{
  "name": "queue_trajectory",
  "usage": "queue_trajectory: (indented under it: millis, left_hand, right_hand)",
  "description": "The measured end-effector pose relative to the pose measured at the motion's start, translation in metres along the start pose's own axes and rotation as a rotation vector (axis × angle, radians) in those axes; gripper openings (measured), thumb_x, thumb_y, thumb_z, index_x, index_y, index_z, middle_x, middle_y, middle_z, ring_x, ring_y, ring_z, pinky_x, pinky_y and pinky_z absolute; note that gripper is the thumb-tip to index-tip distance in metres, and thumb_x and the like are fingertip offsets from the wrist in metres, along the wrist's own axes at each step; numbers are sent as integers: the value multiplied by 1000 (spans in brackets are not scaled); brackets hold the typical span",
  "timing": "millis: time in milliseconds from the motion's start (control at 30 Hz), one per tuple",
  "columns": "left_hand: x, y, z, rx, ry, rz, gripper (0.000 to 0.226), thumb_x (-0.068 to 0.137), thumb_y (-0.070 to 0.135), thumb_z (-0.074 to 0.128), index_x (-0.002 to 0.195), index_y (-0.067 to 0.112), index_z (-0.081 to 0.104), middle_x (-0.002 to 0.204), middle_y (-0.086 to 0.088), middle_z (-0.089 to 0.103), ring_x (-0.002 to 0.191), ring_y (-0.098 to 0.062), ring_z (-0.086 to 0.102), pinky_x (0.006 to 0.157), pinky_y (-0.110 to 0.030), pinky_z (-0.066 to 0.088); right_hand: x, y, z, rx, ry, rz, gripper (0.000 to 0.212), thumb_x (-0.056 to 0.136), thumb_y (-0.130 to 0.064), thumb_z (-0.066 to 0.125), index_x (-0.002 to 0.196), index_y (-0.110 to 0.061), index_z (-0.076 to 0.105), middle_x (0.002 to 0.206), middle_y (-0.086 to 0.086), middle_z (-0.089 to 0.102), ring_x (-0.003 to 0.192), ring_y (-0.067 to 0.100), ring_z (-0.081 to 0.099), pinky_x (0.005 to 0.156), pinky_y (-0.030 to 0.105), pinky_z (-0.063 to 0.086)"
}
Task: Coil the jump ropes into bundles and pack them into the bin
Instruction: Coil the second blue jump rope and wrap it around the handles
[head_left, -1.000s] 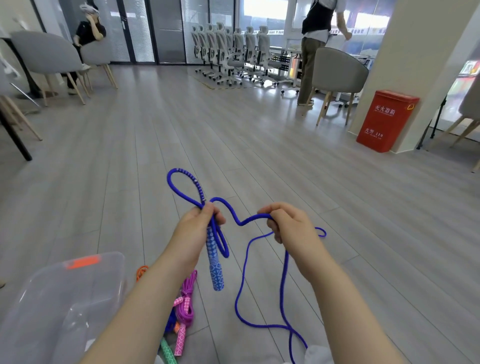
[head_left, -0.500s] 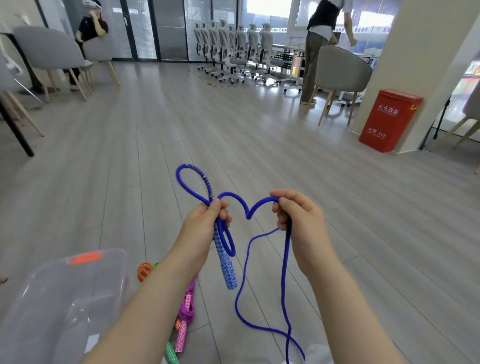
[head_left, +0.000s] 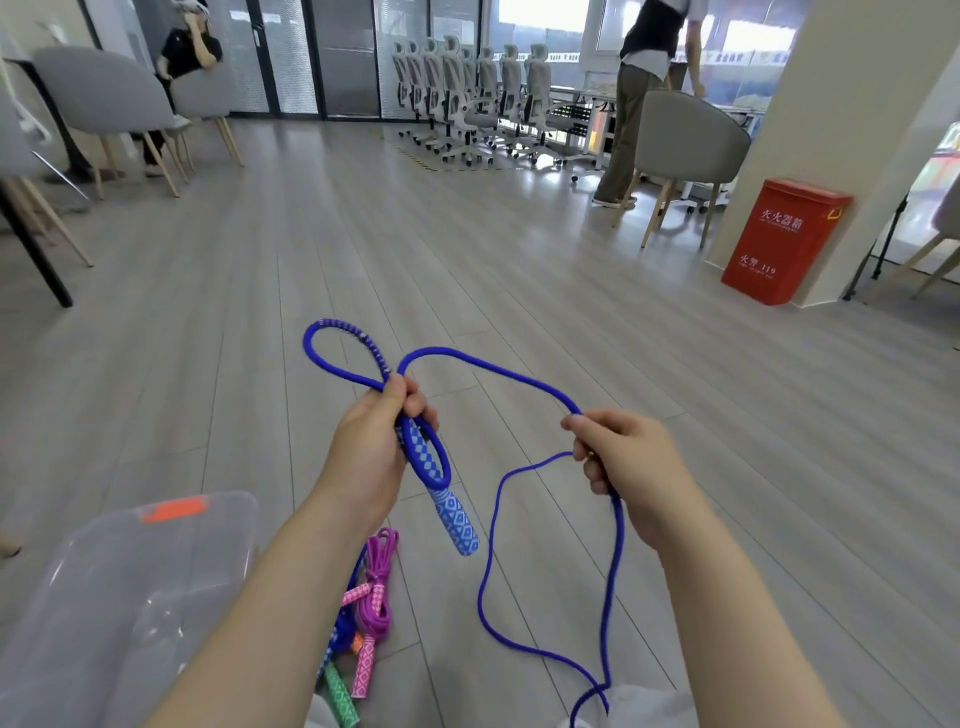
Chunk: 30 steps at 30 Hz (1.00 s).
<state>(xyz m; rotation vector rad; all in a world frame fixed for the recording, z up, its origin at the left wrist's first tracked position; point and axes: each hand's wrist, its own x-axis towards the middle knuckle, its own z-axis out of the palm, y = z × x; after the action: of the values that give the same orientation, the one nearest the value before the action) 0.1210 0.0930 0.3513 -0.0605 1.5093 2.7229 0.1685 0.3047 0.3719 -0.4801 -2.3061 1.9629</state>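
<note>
Two loops of the long blue braided jump rope (head_left: 488, 366) already sit gathered in our left hand (head_left: 376, 441), whose fingers (head_left: 415, 402) are clamped around the crossing point together with the rope's blue-and-white diamond-patterned handle (head_left: 452, 514), so the bundle cannot spring apart while we add more. Our right hand (head_left: 621, 462) is held off to the side, its fingers curled round the running cord, likely to measure out the next loop at a matching length. The slack hangs from that hand down to the grey wood-plank floor (head_left: 675, 389) and trails toward our lap. The clear plastic bin with an orange latch (head_left: 171, 512) waits at lower left, and just beside it lie the coiled pink rope (head_left: 379, 582) and a green patterned handle (head_left: 340, 699), within reach for packing.
</note>
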Motion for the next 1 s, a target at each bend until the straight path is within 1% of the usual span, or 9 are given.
queue_trajectory:
  millis: [133, 300, 433, 533, 633, 733, 800, 867, 1000]
  left_hand:
    - [-11, -9, 12, 171, -82, -106, 22, 104, 20, 41, 89, 10, 54, 61, 2, 50, 66, -17, 55, 81, -35, 47]
    - [-19, -14, 20, 335, -137, -144, 24, 104, 23, 41, 94, 10, 57, 67, 0, 53, 75, -18, 58, 92, -40, 50]
    - [-20, -17, 18, 414, -149, -139, 26, 104, 26, 41, 98, 11, 61, 73, 0, 57, 80, -17, 62, 90, -37, 53]
    - [-20, -19, 18, 438, -141, -131, 28, 104, 26, 39, 100, 12, 62, 73, 0, 57, 80, -15, 62, 87, -33, 53]
    - [-20, -22, 19, 425, -142, -150, 28, 103, 24, 40, 103, 10, 63, 72, 0, 56, 78, -15, 59, 89, -34, 52]
    - [-19, -24, 18, 435, -139, -180, 32, 100, 30, 44, 106, 7, 64, 82, -5, 63, 84, -19, 61, 93, -41, 51]
    - [-19, -25, 17, 465, -160, -192, 34, 99, 37, 46, 107, 10, 65, 84, -4, 67, 84, -17, 64, 95, -44, 51]
    - [-20, -24, 17, 483, -187, -207, 36, 99, 42, 46, 110, 13, 65, 88, -4, 70, 86, -17, 67, 95, -42, 53]
    - [-21, -21, 17, 423, -123, -173, 29, 100, 36, 48, 108, 13, 64, 101, -9, 71, 99, -22, 68, 94, -38, 53]
  right_hand:
    - [-6, -4, 18, 196, -47, -61, 14, 95, -17, 60, 99, -8, 71, 64, 1, 55, 51, 11, 39, 48, 23, 32]
    - [-9, -5, 37, 305, -92, -118, 27, 102, -18, 46, 98, -13, 72, 65, -2, 54, 54, 11, 39, 51, 23, 32]
    - [-11, -3, 43, 126, -106, -163, 22, 99, -19, 52, 99, -19, 74, 69, -3, 58, 58, 8, 44, 55, 22, 37]
    - [-12, 0, 47, 15, -119, -189, 16, 97, -19, 57, 99, -23, 73, 69, -6, 63, 57, -2, 52, 56, 14, 41]
    - [-15, 0, 50, 45, -152, -224, 11, 95, -11, 59, 97, -15, 68, 63, -8, 65, 57, -3, 58, 55, 9, 44]
    - [-17, 0, 53, 18, -195, -270, 7, 93, -7, 60, 95, -10, 67, 70, -2, 72, 66, 5, 66, 65, 14, 52]
    - [-17, 2, 54, -5, -199, -284, 9, 92, -8, 61, 94, -12, 69, 78, 5, 73, 71, 12, 69, 69, 19, 55]
    - [-16, 4, 55, -5, -199, -289, 11, 92, -7, 61, 93, -13, 70, 79, 6, 72, 71, 11, 68, 69, 19, 55]
    - [-14, 4, 51, -95, -253, -306, 25, 93, -7, 57, 99, -27, 71, 88, -5, 74, 84, 4, 68, 75, 16, 53]
